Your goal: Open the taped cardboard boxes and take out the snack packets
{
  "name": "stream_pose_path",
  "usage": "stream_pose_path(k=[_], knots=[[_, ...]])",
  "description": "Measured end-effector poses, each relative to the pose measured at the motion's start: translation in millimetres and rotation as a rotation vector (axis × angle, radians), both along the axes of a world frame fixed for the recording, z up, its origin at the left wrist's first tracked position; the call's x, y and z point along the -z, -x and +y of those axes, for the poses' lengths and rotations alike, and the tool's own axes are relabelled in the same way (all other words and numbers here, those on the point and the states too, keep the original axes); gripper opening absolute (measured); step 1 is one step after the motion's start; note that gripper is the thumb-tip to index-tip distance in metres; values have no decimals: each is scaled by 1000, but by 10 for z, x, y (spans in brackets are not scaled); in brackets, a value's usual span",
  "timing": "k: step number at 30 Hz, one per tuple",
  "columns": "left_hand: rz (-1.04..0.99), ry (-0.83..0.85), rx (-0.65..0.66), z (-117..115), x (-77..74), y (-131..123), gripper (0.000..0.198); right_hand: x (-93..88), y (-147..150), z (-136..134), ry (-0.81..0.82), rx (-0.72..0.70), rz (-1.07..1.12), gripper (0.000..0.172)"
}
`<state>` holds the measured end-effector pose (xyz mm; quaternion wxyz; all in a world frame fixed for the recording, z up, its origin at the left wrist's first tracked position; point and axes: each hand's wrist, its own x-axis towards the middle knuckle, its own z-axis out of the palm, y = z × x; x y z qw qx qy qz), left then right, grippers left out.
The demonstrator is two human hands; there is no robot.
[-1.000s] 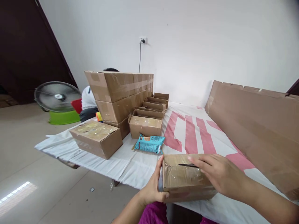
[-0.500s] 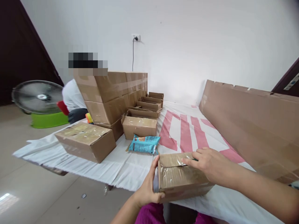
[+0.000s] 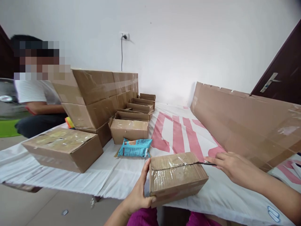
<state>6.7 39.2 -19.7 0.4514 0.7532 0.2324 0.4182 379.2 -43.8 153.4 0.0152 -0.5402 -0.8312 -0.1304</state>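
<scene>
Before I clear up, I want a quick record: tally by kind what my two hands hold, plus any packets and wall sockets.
Box: 1, in the left hand
Dark tool: 1, in the right hand
Blue packet: 1
Wall socket: 1
Total: 4

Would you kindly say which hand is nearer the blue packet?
Left: the left hand holds the box at its left end, near the packet; the right hand is beyond the box's right end.

the box is brown under clear tape, the tool dark. the packet is turquoise with dark print, the cloth white with pinkish-red bars, the trousers magenta, the door dark maroon.
</scene>
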Motion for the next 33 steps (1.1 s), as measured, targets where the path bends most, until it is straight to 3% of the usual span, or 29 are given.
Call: stream_pose_path(k=[3, 7, 10, 12, 14, 17, 22, 27, 30, 33], knots=[[79, -115, -74, -35, -118, 33, 104, 176, -119, -60, 106, 128, 164, 43], [202, -345, -264, -119, -288, 91, 69, 485, -205, -107, 164, 240, 398, 48], [191, -405, -327, -150, -352, 80, 64, 647, -145, -143, 223, 255, 528, 50], [152, -379, -368, -157, -372, 40, 59, 690, -68, -166, 228, 244, 595, 51], [125, -368, -389, -171, -389, -8, 38, 693, 1, -185, 221, 239, 629, 51], [89, -462, -318, -214, -413, -60, 15, 675, 36, -202, 236, 238, 633, 50], [31, -560, -189, -238, -395, -86, 16, 816, -96, -152, 178, 278, 629, 51], [1, -541, -203, -207, -355, -100, 14, 1269, -271, -48, 192, 442, 602, 51], [15, -520, -219, -216, -356, -96, 15, 1520, -310, -40, 258, 412, 541, 51], [36, -515, -223, -238, -374, -82, 17, 1590, -302, -27, 244, 340, 434, 48]])
